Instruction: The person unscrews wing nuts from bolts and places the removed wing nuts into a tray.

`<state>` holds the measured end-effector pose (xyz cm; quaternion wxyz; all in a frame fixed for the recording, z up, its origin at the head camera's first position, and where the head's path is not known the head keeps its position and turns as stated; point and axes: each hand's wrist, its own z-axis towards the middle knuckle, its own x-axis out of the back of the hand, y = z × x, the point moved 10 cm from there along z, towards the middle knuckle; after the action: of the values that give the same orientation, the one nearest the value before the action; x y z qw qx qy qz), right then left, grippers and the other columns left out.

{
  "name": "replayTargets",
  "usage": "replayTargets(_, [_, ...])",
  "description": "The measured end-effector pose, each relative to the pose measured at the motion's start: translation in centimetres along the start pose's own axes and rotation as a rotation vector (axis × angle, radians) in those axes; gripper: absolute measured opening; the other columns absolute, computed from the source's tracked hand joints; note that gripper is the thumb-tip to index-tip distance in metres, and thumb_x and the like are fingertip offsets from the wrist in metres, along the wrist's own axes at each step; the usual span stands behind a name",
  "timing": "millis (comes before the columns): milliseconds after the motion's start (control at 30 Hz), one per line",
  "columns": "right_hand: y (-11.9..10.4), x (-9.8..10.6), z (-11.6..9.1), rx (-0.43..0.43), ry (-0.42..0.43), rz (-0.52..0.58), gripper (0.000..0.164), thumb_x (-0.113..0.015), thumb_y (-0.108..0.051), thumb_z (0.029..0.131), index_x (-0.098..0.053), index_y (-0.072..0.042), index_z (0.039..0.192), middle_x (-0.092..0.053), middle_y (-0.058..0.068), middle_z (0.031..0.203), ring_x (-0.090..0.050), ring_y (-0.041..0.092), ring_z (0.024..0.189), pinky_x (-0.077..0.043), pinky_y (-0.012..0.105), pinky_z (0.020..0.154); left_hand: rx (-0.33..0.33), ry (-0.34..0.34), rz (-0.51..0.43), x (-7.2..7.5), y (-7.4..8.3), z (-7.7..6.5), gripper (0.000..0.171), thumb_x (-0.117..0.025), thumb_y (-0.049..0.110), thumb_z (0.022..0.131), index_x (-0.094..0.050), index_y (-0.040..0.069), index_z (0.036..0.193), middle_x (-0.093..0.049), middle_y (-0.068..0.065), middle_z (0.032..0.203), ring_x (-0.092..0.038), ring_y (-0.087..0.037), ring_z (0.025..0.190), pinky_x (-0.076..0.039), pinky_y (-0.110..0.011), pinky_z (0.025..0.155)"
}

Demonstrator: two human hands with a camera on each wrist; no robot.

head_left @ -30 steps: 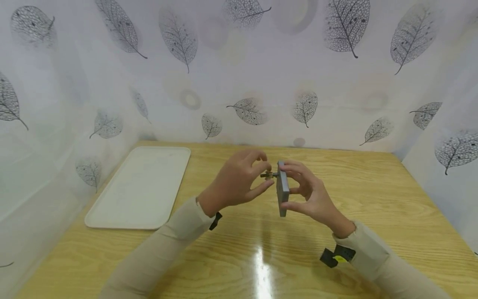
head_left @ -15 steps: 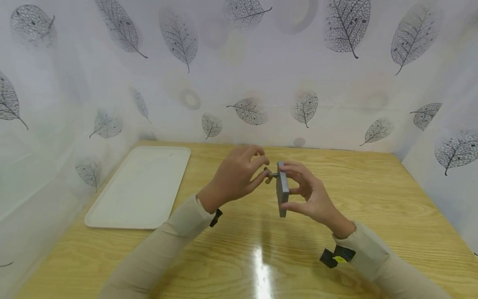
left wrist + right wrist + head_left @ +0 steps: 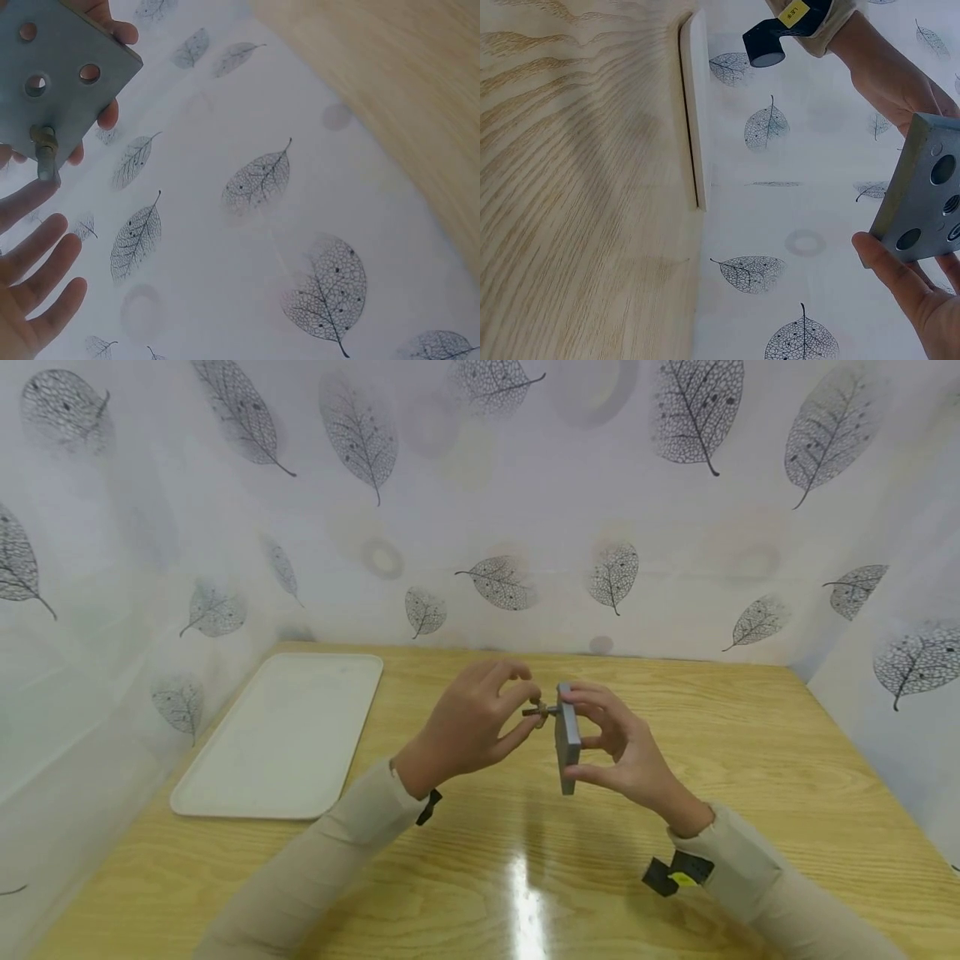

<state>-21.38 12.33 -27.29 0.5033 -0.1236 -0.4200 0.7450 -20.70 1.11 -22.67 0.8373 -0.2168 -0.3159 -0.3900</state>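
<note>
In the head view, my right hand (image 3: 622, 747) holds a grey metal plate (image 3: 567, 743) on edge above the table, thumb low and fingers high. A bolt (image 3: 46, 163) sticks out of the plate's left face, which has several round holes. On that bolt sits a brass-coloured wing nut (image 3: 541, 710). My left hand (image 3: 476, 718) pinches at the wing nut, forefinger at its upper wing and thumb by the lower one. Its other fingers are spread apart in the left wrist view. The right wrist view shows the plate's other face, also with holes.
A white tray (image 3: 277, 739) lies on the wooden table (image 3: 645, 893) at the left. Leaf-patterned white curtain (image 3: 480, 510) stands behind the table and along both sides. Each wrist wears a black camera (image 3: 678, 870).
My left fingers drew slightly back and up from the wing nut, then came to it again. The wing nut has turned on the bolt. The right hand and plate stay in place.
</note>
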Motion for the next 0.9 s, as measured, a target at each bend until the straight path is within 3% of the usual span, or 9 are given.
replayTargets(467, [0.0,0.0,0.0,-0.006,0.003,-0.001,0.068,-0.072,0.004,0.077,-0.041,-0.001,0.137,-0.037,0.003,0.144,-0.048,0.013,0.128,-0.057,0.03,0.078,-0.006,-0.067,0.026,-1.1,0.2,-0.5,0.022,-0.066,0.033,0.085,-0.067,0.012,0.094,-0.062,-0.004,0.099,-0.059,-0.019,0.094,-0.049,-0.035,0.087])
replayTargets(900, [-0.1,0.0,0.0,0.006,-0.003,0.008,0.068,-0.072,0.005,0.076,-0.041,-0.001,0.137,-0.036,0.003,0.144,-0.047,0.015,0.128,-0.057,0.031,0.077,-0.01,-0.066,0.091,-1.1,0.6,-0.1,0.029,-0.065,0.036,0.085,-0.068,0.013,0.102,-0.069,0.001,0.094,-0.061,-0.016,0.091,-0.048,-0.033,0.087])
